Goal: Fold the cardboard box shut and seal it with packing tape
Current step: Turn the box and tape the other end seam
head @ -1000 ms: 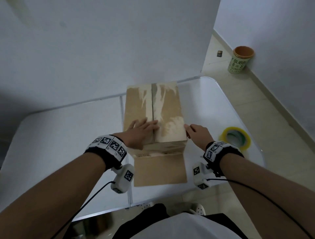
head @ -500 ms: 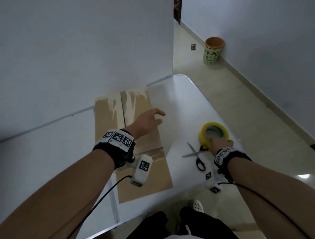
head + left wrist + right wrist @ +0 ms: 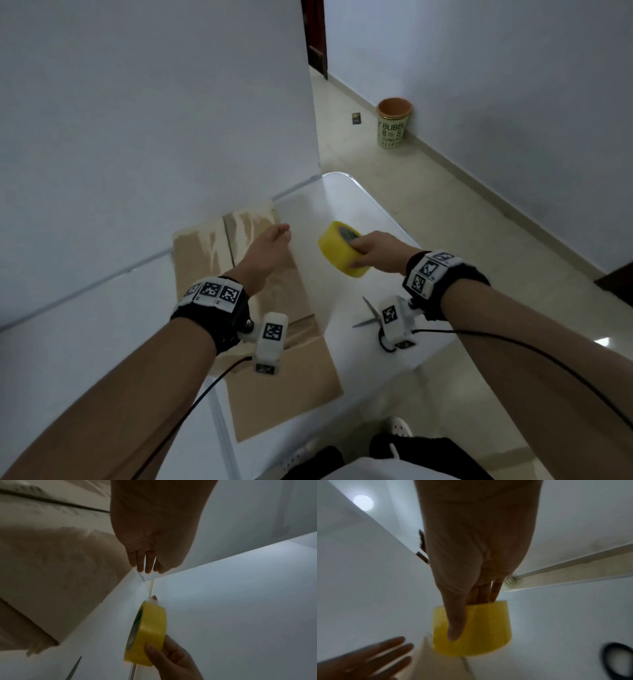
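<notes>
The brown cardboard box (image 3: 205, 253) stands on the white table (image 3: 349, 209) against the wall, its top flaps folded flat with the seam showing. A further cardboard panel (image 3: 284, 387) lies flat towards me. My right hand (image 3: 356, 253) holds the yellow tape roll (image 3: 339, 251) in the air, right of the box. In the right wrist view the thumb lies on the tape roll (image 3: 479, 628) and the fingers reach into its core. My left hand (image 3: 281, 233) hovers over the box's right edge, fingers straight, a short gap from the roll. The left wrist view shows the tape roll (image 3: 147, 631) below the left hand (image 3: 145, 566).
Scissors (image 3: 368, 313) lie on the table under my right wrist, partly hidden by the wrist camera. The table's right edge (image 3: 394, 222) drops to a tiled floor. A small bin (image 3: 394, 123) stands by the far wall. A white wall runs directly behind the box.
My right hand left the box, took the tape roll from the table and lifted it left towards the box. My left hand rose off the box top. My head turned right.
</notes>
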The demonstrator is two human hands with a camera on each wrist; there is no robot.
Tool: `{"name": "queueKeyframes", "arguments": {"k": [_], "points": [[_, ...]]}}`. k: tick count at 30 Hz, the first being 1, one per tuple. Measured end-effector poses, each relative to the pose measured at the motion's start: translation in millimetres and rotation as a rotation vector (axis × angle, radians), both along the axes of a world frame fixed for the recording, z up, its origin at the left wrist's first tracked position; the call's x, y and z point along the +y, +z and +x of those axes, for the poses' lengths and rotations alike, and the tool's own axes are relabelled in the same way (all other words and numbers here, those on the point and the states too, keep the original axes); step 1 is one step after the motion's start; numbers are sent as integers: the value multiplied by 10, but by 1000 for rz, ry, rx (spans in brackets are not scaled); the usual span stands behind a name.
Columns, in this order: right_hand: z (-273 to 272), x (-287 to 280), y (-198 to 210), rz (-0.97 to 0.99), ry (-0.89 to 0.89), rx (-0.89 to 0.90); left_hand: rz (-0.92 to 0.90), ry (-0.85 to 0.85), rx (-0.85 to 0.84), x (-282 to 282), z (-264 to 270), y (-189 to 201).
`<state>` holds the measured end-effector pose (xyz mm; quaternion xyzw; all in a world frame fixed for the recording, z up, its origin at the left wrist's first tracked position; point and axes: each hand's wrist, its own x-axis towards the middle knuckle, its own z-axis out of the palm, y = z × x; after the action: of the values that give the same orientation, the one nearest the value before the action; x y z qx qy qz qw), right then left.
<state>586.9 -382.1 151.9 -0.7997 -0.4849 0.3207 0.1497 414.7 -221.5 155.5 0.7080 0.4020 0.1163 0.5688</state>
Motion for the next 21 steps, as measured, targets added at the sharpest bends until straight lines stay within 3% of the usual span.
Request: {"name": "queueKeyframes", "arguments": {"k": [7, 17, 21], "points": [[-443, 448, 610, 32, 202, 222, -171, 79, -114, 225, -336, 192], [-945, 802, 821, -34, 320, 154, 7, 75, -65, 499, -936, 436], [-1194, 900, 987, -67, 343, 135, -30, 106, -78, 513, -1116, 397]]}}
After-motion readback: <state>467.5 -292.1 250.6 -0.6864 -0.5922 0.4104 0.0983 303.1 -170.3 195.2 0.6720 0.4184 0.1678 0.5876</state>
